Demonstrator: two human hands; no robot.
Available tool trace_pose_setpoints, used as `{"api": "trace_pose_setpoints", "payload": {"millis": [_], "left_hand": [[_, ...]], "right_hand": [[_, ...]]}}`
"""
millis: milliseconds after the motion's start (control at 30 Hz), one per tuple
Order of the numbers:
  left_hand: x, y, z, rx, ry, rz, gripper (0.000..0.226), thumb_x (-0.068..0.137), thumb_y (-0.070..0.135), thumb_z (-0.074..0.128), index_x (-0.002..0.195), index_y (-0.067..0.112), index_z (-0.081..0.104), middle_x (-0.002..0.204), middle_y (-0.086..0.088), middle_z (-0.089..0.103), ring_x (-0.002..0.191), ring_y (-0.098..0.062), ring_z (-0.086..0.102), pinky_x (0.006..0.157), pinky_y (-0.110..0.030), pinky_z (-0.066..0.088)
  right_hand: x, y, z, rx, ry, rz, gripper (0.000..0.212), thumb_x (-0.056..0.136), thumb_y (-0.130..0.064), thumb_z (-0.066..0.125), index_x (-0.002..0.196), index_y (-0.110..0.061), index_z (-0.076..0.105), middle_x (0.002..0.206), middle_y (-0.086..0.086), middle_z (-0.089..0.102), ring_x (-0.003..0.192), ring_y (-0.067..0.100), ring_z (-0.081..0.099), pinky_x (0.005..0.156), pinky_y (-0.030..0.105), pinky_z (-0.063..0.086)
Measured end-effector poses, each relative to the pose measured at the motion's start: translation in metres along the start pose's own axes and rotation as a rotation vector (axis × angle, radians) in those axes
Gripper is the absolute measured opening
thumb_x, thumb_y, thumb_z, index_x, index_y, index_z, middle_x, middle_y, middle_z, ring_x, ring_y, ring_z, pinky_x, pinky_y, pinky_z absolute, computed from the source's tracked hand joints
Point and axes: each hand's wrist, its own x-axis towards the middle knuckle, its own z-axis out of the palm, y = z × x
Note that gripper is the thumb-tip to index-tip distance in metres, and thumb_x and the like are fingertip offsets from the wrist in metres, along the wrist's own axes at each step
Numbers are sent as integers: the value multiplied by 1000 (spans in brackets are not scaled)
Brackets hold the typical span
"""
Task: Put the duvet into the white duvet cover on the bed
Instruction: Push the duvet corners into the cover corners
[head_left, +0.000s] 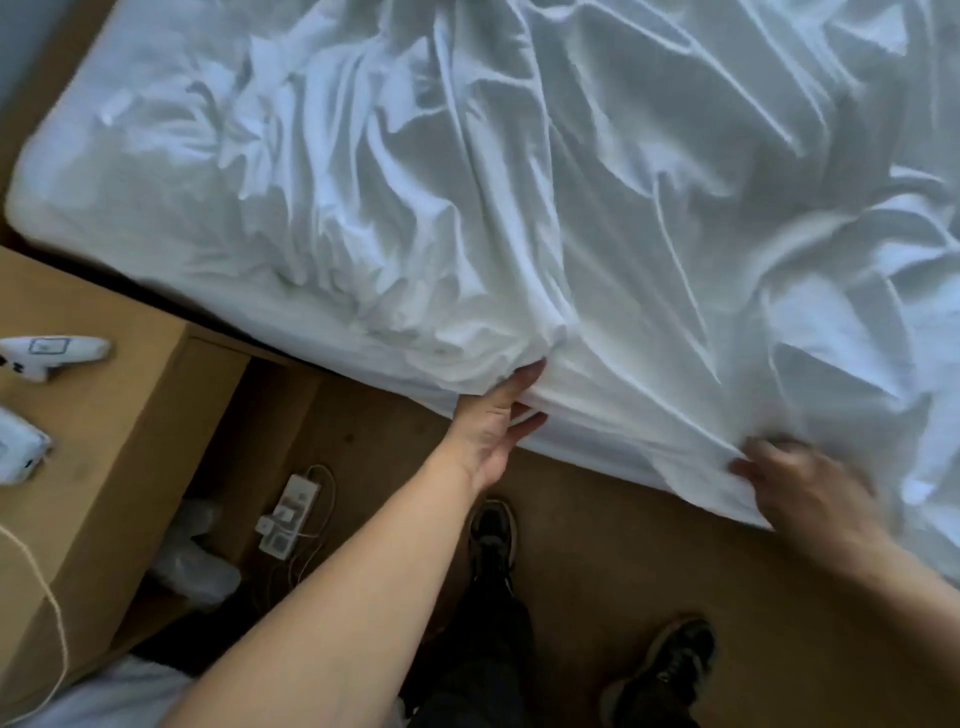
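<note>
White duvet cover (519, 208), one, crumpled on bed (62, 171); left hand (493, 421) pinches its edge; right hand (805, 493) blurred, grip unclear.

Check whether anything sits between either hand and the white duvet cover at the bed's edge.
Nothing visible does. The left hand has a fold of the white duvet cover between thumb and fingers at the near edge of the bed; the right hand, blurred, is at the cover's hem further right.

Crumpled duvet cover (571, 182) on bed (67, 171)
</note>
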Motion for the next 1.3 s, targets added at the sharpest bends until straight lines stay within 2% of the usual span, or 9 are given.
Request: {"api": "trace_pose_setpoints", "payload": {"millis": [167, 367, 500, 633, 800, 1000, 1133, 1233, 1300], "left_hand": [[-3, 29, -39, -106, -58, 1, 86, 48, 32, 97, 127, 20, 66, 126, -8, 70, 122, -31, 62, 104, -57, 49], [10, 66, -60, -157, 21, 124, 83, 68, 49, 82, 140, 17, 55, 130, -13, 67, 116, -31, 67, 94, -47, 57], [16, 48, -42, -31, 228, 231, 67, 67, 55, 85, 123, 24, 66, 114, 6, 75, 105, -15, 72, 88, -36, 60], [16, 22, -46, 223, 419, 440, 31, 86, 64, 63, 95, 36, 71, 95, 16, 76, 89, 0, 71, 74, -24, 59], [24, -10, -36, 282, 405, 373, 38, 102, 53, 45, 91, 24, 67, 71, 4, 66, 58, -8, 63, 54, -26, 51], [14, -46, 4, 252, 342, 359, 47, 97, 65, 39, 76, 30, 62, 59, 12, 58, 63, -14, 57, 62, -35, 47], [1, -69, 37, 82, 277, 296, 43, 103, 50, 46, 76, 19, 59, 55, 8, 51, 53, -8, 48, 56, -25, 44], [-10, -89, 65, 32, 163, 223, 38, 106, 41, 47, 80, 16, 59, 55, 7, 51, 49, -4, 46, 51, -20, 42], [-15, -98, 79, 80, 68, 150, 33, 106, 38, 47, 85, 17, 62, 58, 10, 56, 52, -2, 51, 54, -19, 45]], "right_hand": [[3, -8, -33, -204, -393, 261, 13, 96, -40, 59, 89, -29, 57, 92, -4, 63, 90, 23, 66, 69, 33, 53], [55, -153, -59, 58, 179, -253, 56, 71, -46, 82, 112, -13, 64, 104, 10, 65, 90, 36, 61, 70, 44, 53], [89, -198, -37, 72, 60, -247, 26, 90, -20, 71, 112, -6, 65, 101, 11, 66, 90, 37, 65, 66, 40, 48], [83, -158, -27, 164, 173, -375, 28, 83, -16, 81, 78, 0, 60, 68, 13, 60, 55, 38, 59, 45, 37, 44], [63, -96, -24, 121, 87, -261, 23, 87, -16, 75, 77, -2, 61, 73, 13, 63, 63, 38, 61, 53, 47, 53], [54, -48, -29, -57, -23, -191, 15, 90, -26, 71, 82, -16, 64, 73, 3, 64, 61, 31, 63, 53, 43, 54], [63, -46, -55, -45, -246, -76, 12, 93, -40, 65, 92, -28, 66, 87, 2, 69, 77, 24, 65, 68, 38, 53], [72, -83, -83, 176, -16, -259, 16, 87, -42, 68, 88, -35, 54, 85, -8, 63, 71, 14, 59, 60, 28, 47], [78, -123, -89, 215, 181, -395, 41, 83, -54, 68, 115, -32, 52, 107, -2, 61, 88, 16, 60, 67, 32, 53]]}}
